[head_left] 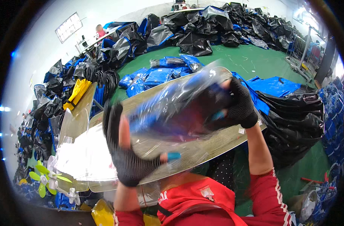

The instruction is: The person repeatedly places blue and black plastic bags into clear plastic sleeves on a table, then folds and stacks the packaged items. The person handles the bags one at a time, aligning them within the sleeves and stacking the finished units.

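Note:
A blue and black folded package in clear plastic [172, 107] is held up over the wooden table [202, 149], blurred by motion. My right hand [241, 103], in a black knit glove with bare fingertips, grips its right end. Beside the package's left end, my left hand [132, 162] wears a matching glove and has its fingers stretched and its thumb spread apart. Blue tape wraps the left thumb. Whether the left fingers touch the plastic cannot be made out. To the left, a stack of white sheets or bags [89, 158] lies on the table.
Finished-looking blue packages [157, 77] are piled beyond the table. Black sheeting [292, 116] hangs at the right. A small green-bladed fan [45, 177] stands at the lower left, and a yellow folded item [77, 92] lies farther back. Heaps of black and blue material [202, 32] line the walls.

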A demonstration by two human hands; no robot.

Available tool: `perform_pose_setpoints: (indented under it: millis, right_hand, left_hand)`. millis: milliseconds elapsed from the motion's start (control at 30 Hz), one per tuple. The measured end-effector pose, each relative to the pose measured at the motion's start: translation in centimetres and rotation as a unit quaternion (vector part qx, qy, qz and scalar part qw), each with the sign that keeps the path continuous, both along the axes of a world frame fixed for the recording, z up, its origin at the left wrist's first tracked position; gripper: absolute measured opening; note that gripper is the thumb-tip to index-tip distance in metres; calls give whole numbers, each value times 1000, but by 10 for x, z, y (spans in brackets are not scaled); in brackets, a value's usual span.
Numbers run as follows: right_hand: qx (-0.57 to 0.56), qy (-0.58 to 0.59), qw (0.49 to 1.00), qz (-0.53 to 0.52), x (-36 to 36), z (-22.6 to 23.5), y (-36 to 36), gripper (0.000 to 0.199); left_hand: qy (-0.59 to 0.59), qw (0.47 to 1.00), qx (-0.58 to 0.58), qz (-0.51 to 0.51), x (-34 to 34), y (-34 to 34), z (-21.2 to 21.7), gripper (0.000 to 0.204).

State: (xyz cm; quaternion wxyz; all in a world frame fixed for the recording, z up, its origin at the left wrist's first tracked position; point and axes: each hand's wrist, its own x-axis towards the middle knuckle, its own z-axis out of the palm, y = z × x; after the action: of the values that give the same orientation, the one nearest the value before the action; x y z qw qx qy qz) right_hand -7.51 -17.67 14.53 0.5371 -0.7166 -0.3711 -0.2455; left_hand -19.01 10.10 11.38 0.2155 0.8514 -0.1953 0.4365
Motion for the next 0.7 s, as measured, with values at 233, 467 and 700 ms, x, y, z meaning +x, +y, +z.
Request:
perform_pose_setpoints:
  millis: [233,467,700]
  right_hand:
    - [75,-110,974,-185,8,-22,3,79]
    - [275,334,894,115,18,-99,24,33]
    - [320,313,893,32,9,-95,47,30]
  left_hand:
    - [237,919,-251,-191,65,36,-19,47]
    - [130,906,-363,-175,63,23,-58,56]
    - [94,870,-473,-106,54,7,-51,48]
